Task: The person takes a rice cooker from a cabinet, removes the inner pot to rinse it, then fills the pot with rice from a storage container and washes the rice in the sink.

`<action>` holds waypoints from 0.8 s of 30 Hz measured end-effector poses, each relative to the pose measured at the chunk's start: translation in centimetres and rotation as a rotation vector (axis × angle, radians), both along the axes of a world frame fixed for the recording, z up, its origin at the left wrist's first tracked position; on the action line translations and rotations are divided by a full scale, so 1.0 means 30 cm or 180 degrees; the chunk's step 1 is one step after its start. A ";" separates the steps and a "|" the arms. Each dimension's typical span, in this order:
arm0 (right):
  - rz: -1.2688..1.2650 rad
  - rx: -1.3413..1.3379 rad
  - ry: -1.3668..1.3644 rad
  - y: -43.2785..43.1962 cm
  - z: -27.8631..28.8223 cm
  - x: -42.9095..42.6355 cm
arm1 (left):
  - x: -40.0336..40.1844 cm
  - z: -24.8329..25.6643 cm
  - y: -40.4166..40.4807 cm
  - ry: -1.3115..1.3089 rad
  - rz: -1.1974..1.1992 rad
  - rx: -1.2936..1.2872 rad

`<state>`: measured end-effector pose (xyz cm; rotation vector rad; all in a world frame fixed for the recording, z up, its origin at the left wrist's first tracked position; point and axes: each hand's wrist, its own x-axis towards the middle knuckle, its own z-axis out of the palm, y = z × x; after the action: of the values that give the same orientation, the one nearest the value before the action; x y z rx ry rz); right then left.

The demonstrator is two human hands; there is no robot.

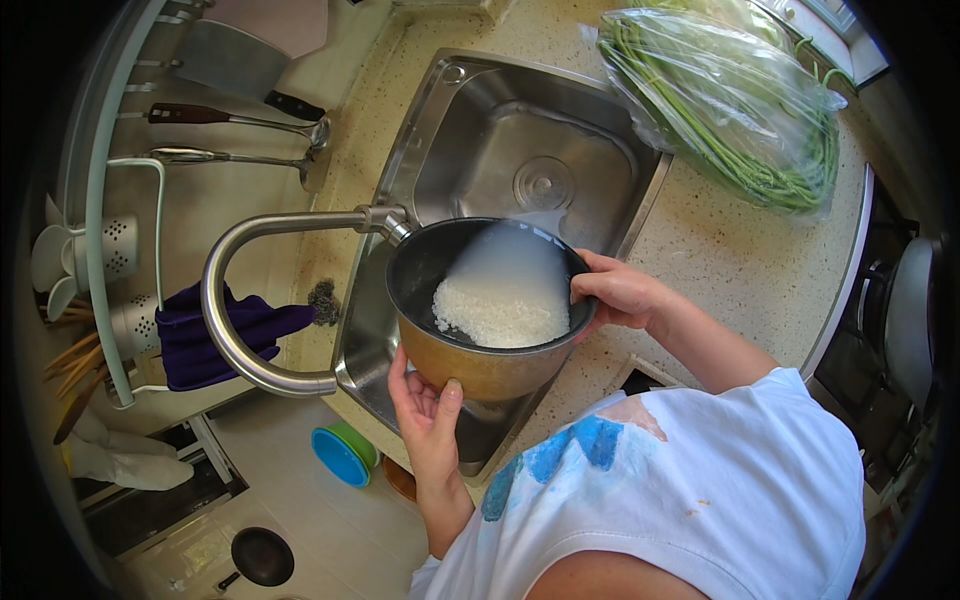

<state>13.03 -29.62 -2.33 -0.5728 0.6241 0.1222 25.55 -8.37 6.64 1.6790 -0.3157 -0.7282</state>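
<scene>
Both my hands hold a rice cooker's inner pot (480, 367), dark inside and golden outside, over the divider of a double stainless steel sink (649, 199). The pot is tilted away from me. White rice grains (502, 311) lie in it, with cloudy water pooled at its far side and at the rim. My left hand (431, 412) supports the near outer wall, thumb up. My right hand (619, 292) grips the right rim, its thumb on the inside. The curved metal faucet (214, 300) stands left of the pot.
Green long beans (720, 142) in clear plastic lie on the speckled counter (720, 255) at the upper right. A cleaver (232, 60), ladles and a purple cloth (217, 337) hang at the left. A steel scrubber (324, 302) sits beside the sink. A pan (911, 315) is at the far right.
</scene>
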 end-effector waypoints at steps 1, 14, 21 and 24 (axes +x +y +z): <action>0.0008 0.0005 0.0003 0.001 0.000 0.001 | 0.002 -0.003 0.004 -0.0089 -0.0050 0.0012; 0.0005 0.0194 0.0000 0.006 0.005 0.005 | -0.004 0.017 0.000 -0.0282 -0.0155 -0.0003; -0.0013 0.0371 -0.0033 0.015 -0.017 0.007 | -0.007 0.024 -0.004 -0.0332 -0.0122 0.0036; -0.0061 0.0492 -0.0001 0.017 -0.026 0.009 | -0.010 0.033 -0.010 -0.0356 -0.0124 0.0067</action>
<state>13.31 -29.11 -3.12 -0.4173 0.6139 0.1511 25.24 -8.68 7.62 1.7413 -0.4218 -0.6696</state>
